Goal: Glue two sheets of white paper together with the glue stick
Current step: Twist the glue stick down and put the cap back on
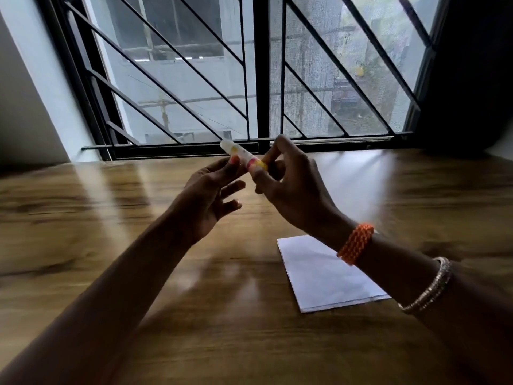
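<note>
Aloft, both hands [288, 187] pinch glue stick [244, 157] | cap seemingly on | paper [319, 273] on table [111, 218]

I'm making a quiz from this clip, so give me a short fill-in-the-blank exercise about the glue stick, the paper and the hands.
1. Both hands hold the glue stick up in front of the ____.
2. The white paper lies flat on the wooden ____, under the right forearm.
3. The orange woven band is worn on the ____ wrist.
4. The right hand pinches the stick's ____ end with its fingers; the left hand touches the middle.

Missing words: window; table; right; yellow
</note>
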Available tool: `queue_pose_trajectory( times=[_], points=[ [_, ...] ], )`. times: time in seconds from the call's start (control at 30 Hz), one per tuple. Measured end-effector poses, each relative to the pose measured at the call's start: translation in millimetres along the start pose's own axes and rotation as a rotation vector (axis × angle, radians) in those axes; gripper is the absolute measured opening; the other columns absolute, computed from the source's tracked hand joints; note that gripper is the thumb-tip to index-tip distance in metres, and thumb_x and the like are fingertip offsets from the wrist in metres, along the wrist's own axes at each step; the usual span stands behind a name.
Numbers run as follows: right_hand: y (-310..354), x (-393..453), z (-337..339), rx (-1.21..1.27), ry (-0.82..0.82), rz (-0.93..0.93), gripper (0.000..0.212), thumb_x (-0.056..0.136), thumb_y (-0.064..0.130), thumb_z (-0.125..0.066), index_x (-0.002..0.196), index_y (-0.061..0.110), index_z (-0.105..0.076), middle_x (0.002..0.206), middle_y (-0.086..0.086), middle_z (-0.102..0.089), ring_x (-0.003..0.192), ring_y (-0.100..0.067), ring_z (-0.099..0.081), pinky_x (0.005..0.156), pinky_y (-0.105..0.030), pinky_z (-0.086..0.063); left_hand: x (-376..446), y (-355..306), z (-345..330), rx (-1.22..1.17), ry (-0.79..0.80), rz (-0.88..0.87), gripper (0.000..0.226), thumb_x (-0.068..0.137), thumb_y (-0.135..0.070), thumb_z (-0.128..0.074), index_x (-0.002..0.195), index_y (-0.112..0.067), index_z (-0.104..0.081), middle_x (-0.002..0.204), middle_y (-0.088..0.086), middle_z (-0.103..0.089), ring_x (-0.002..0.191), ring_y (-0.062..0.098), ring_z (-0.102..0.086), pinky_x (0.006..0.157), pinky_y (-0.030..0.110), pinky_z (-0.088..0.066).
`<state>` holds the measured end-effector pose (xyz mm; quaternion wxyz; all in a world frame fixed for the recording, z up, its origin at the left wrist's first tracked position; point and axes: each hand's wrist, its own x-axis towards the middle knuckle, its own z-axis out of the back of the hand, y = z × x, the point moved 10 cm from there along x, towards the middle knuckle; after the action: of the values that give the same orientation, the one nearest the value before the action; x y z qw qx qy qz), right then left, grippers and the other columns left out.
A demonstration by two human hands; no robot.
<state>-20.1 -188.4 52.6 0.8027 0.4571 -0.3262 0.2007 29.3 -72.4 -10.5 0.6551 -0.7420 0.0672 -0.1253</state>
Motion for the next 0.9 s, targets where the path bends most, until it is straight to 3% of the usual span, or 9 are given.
queue_pose_trajectory(
  times=[0.07, 0.13, 0.27, 0.4, 0.5, 0.63, 0.73, 0.8, 0.9],
  points=[
    [-3.6, -1.1, -1.8, 0.078, -0.003, -0.050, 0.019, 0.089, 0.018, -0.062, 0.084, 0.006, -0.048, 0.062, -0.015, -0.065, 0.050, -0.025, -0.058, 0.046, -0.035, -0.045, -0.4, -2.4, -0.3, -0.026, 0.000, -0.024, 0.028, 0.071, -0.040, -0.060, 0.096, -0.029, -0.066, 0.084, -0.020, -0.069, 0.084, 0.007, -0.054, 0.053, 0.019, -0.045],
    [15.6, -5.5, -1.5, -0.142, -0.018, 0.145, 0.014, 0.088, 0.016, -0.061, 0.086, 0.007, -0.050, 0.062, -0.007, -0.062, 0.052, -0.019, -0.055, 0.060, -0.037, -0.045, -0.6, -3.4, 0.4, -0.035, -0.016, -0.034, 0.024, 0.073, -0.039, -0.061, 0.093, -0.028, -0.067, 0.085, -0.018, -0.069, 0.080, 0.008, -0.051, 0.049, 0.017, -0.043],
    [46.6, -15.7, -13.7, -0.702, 0.004, 0.565, 0.022, 0.085, 0.009, -0.059, 0.106, 0.007, -0.062, 0.064, -0.002, -0.059, 0.067, -0.025, -0.058, 0.084, -0.042, -0.038, -0.1, -3.5, 3.3, -0.011, -0.092, -0.006, 0.018, 0.083, -0.036, -0.060, 0.072, -0.022, -0.065, 0.056, -0.015, -0.061, 0.046, 0.003, -0.035, 0.036, 0.015, -0.028],
    [42.7, -19.5, -24.1, -0.905, 0.059, 0.685, 0.027, 0.085, 0.007, -0.057, 0.112, 0.008, -0.063, 0.069, -0.006, -0.060, 0.075, -0.027, -0.059, 0.090, -0.041, -0.034, 1.7, 5.4, 4.1, -0.043, -0.087, 0.042, 0.014, 0.086, -0.033, -0.056, 0.079, -0.021, -0.059, 0.053, -0.010, -0.062, 0.046, 0.005, -0.023, 0.031, 0.013, -0.022],
    [24.9, -11.1, -14.1, -0.463, 0.091, 0.397, 0.016, 0.085, 0.015, -0.063, 0.100, 0.009, -0.060, 0.071, 0.000, -0.064, 0.068, -0.018, -0.058, 0.083, -0.036, -0.040, 3.1, 11.9, 6.2, -0.090, -0.071, 0.044, 0.019, 0.087, -0.036, -0.056, 0.082, -0.019, -0.063, 0.073, -0.007, -0.067, 0.047, 0.004, -0.026, 0.032, 0.013, -0.025],
    [-33.0, -10.7, -29.3, 0.299, 0.194, -0.281, 0.017, 0.087, 0.015, -0.064, 0.092, 0.002, -0.054, 0.069, -0.004, -0.068, 0.065, -0.016, -0.060, 0.063, -0.028, -0.047, 4.4, 1.8, -1.2, -0.164, 0.014, -0.057, 0.019, 0.089, -0.031, -0.048, 0.087, -0.016, -0.060, 0.052, -0.010, -0.059, 0.042, 0.002, -0.028, 0.031, 0.011, -0.020],
    [-40.9, -24.8, -55.2, 0.686, 0.278, -0.512, 0.010, 0.091, 0.016, -0.056, 0.089, 0.008, -0.053, 0.066, -0.004, -0.060, 0.062, -0.015, -0.057, 0.064, -0.026, -0.044, 4.8, -3.7, -1.2, -0.139, 0.018, -0.107, 0.020, 0.079, -0.032, -0.054, 0.088, -0.016, -0.060, 0.052, -0.012, -0.057, 0.042, 0.002, -0.029, 0.030, 0.012, -0.022],
    [-43.1, -30.4, -63.0, 0.880, 0.290, -0.650, 0.020, 0.093, 0.027, -0.049, 0.082, 0.011, -0.050, 0.065, -0.006, -0.058, 0.057, -0.013, -0.055, 0.062, -0.026, -0.043, 6.1, -4.4, 2.2, -0.123, 0.000, -0.120, 0.014, 0.086, -0.024, -0.051, 0.093, -0.015, -0.059, 0.052, -0.013, -0.058, 0.038, 0.001, -0.030, 0.028, 0.011, -0.023],
    [-50.8, -33.5, -60.4, 0.978, 0.247, -0.781, 0.027, 0.095, 0.033, -0.043, 0.083, 0.009, -0.051, 0.062, -0.007, -0.063, 0.058, -0.015, -0.051, 0.064, -0.028, -0.045, 5.6, -4.2, 9.1, -0.130, -0.052, -0.119, 0.020, 0.092, -0.015, -0.048, 0.110, -0.016, -0.056, 0.060, -0.013, -0.061, 0.039, 0.002, -0.037, 0.028, 0.013, -0.025]
  ],
)
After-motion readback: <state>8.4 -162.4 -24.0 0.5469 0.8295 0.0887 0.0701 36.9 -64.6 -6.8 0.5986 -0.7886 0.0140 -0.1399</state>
